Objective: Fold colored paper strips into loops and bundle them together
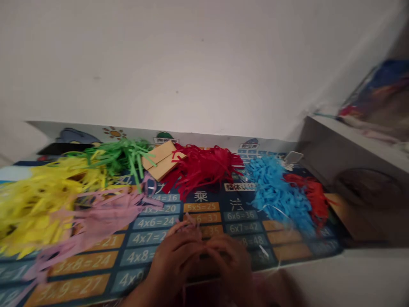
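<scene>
My left hand (175,258) is closed around a small bunch of pink fringed paper (191,224), whose thin strips stick out above the fingers. My right hand (232,266) is pinched, its fingertips meeting those of the left. What lies between the right fingertips is hidden and dim. A longer sheet of pink fringed paper (105,216) stretches over the mat to the left. Beyond the hands lies a heap of red fringed paper (209,166), partly against a tan folded card or envelope (162,160).
Yellow (41,200) and green fringed paper (123,153) lie at left. Blue fringed paper (277,192) and a smaller red bunch (311,198) are at right, beside a grey box-like block (345,170). A times-table mat (86,260) covers the table against the white wall (191,64).
</scene>
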A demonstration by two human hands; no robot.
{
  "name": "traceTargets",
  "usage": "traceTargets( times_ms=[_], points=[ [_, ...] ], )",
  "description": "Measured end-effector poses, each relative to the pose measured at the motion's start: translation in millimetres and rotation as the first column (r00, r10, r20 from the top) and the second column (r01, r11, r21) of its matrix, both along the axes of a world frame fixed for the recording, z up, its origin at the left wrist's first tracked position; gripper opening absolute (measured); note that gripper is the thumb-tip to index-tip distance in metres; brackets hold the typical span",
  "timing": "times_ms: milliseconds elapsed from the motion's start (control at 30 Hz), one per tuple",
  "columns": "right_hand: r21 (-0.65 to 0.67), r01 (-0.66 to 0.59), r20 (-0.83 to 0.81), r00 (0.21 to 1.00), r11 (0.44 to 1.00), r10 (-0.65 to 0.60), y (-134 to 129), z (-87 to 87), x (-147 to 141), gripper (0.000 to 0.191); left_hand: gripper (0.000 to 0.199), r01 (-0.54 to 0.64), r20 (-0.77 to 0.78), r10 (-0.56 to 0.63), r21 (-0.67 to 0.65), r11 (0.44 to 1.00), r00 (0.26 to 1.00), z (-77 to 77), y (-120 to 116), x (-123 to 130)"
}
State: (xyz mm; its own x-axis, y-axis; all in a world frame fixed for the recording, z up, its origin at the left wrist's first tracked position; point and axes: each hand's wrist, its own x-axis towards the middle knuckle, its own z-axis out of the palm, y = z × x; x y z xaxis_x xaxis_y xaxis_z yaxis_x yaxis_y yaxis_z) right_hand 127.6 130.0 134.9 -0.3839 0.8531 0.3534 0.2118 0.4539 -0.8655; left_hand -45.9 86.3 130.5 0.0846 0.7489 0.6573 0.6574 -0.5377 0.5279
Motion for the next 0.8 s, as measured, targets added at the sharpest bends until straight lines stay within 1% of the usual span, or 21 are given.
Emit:
traceTargets(
  times_ms=[167, 300, 367, 433, 500, 567, 600, 633, 667, 700, 733, 767, 800],
  points=[
    [-0.008, 0.038, 0.002, 0.999, 0.999, -0.038, 2, -3.2, 1, 0.009, 0.017, 0.008, -0.049, -0.007, 0.008, 1.0, 0.999, -8.8, 7, -3],
    [0.02, 0.087, 0.002, 0.996, 0.996, -0.087, 6, -6.9, 4, 0.009, 0.015, 0.026, -0.071, -0.025, 0.018, 0.999, 0.997, -11.8, 15, 2],
    [0.047, 0.094, 0.029, 0.995, 0.994, -0.096, 6, -9.5, 4, 0.011, 0.012, 0.014, -0.087, -0.015, -0.015, 1.0, 0.996, -14.0, 19, 7],
    [0.087, 0.098, 0.076, 0.992, 0.991, -0.105, 3, -13.1, 4, 0.013, 0.013, -0.02, -0.096, 0.015, -0.05, 0.999, 0.995, -17.3, 20, 11],
    [0.138, 0.064, 0.139, 0.987, 0.988, -0.083, 4, -16.4, 8, 0.012, 0.016, -0.043, -0.083, 0.034, -0.103, 0.994, 0.996, -20.3, 20, 13],
    [0.203, 0.0, 0.226, 0.973, 0.979, -0.047, 15, -16.7, 22, 0.011, 0.017, -0.014, -0.041, 0.005, -0.2, 0.98, 0.999, -21.0, 17, 11],
    [0.251, -0.011, 0.28, 0.958, 0.968, -0.062, 25, -14.9, 33, 0.012, 0.018, 0.011, 0.002, -0.011, -0.256, 0.967, 1.0, -20.4, 15, 9],
    [0.308, -0.004, 0.35, 0.93, 0.951, -0.11, 38, -11.9, 47, 0.013, 0.019, 0.035, 0.062, -0.016, -0.309, 0.95, 0.998, -19.2, 12, 7],
    [0.382, 0.037, 0.416, 0.885, 0.923, -0.207, 54, -7.8, 62, 0.016, 0.019, 0.056, 0.129, -0.009, -0.36, 0.931, 0.992, -17.6, 10, 5],
    [0.456, 0.081, 0.503, 0.798, 0.887, -0.331, 72, -3.2, 78, 0.018, 0.019, 0.071, 0.197, 0.012, -0.407, 0.911, 0.98, -15.9, 8, 4],
    [0.502, 0.087, 0.609, 0.671, 0.861, -0.423, 89, 1.4, 94, 0.02, 0.02, 0.088, 0.256, 0.034, -0.452, 0.888, 0.966, -14.2, 6, 4],
    [0.513, 0.081, 0.691, 0.551, 0.855, -0.467, 106, 5.3, 108, 0.023, 0.022, 0.112, 0.302, 0.05, -0.496, 0.861, 0.952, -12.7, 5, 5],
    [0.509, 0.071, 0.736, 0.48, 0.858, -0.476, 120, 8.1, 120, 0.025, 0.024, 0.136, 0.343, 0.065, -0.53, 0.837, 0.937, -11.4, 5, 7]
  ],
)
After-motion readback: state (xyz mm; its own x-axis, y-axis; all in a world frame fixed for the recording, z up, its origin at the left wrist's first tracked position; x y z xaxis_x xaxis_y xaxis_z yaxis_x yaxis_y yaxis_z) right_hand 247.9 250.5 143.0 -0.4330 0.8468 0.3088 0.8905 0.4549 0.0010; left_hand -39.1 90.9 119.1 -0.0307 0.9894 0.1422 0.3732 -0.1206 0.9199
